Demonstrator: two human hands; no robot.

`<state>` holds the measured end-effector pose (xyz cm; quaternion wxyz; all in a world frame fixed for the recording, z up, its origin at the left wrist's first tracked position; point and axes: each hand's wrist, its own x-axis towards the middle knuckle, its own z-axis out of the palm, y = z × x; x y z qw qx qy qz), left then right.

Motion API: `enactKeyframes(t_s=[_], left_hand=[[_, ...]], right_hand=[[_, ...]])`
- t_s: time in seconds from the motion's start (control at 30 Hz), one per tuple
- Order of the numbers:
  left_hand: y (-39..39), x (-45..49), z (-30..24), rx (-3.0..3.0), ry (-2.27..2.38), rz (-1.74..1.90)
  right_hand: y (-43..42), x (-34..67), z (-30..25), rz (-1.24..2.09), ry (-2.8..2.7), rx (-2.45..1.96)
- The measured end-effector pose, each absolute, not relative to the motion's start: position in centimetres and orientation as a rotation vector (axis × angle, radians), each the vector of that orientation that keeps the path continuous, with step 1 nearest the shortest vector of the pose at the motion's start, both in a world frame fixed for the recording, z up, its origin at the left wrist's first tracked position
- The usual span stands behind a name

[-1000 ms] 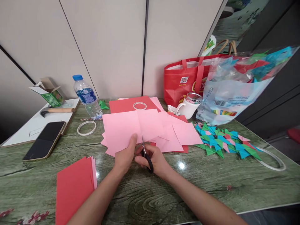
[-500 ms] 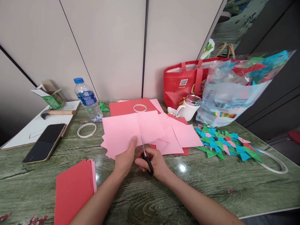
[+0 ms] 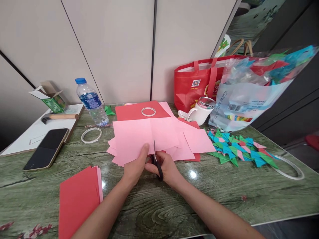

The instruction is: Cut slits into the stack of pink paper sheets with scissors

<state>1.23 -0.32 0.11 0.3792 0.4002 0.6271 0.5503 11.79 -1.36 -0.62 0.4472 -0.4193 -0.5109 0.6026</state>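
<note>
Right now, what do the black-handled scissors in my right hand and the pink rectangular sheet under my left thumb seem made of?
Black-handled scissors: blades probably steel, from their grey metallic look; handles likely plastic, smooth-looking and solid black. Pink rectangular sheet: matte paper or thin card, from its dull surface and faint crease; I can't tell which.

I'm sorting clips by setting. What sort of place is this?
Probably an indoor papercraft spot at a table; home or office, I can't tell. The scissors in the right hand, the pink sheet and the colourful folded paper pieces suggest it.
</note>
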Motion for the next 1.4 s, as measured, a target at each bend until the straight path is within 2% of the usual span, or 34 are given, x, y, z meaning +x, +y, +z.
enactKeyframes(t_s=[0.57, 1.4], left_hand=[[-0.44, 1.1, 0.55, 1.063, 1.605, 1.334], [-0.52, 1.02, 0.07, 1.027, 1.575, 1.33]], right_hand=[[-1.54, 11.52, -0.6, 1.559, -1.178, -1.018], [-1.29, 11.94, -0.96, 1.468, -1.239, -1.059]])
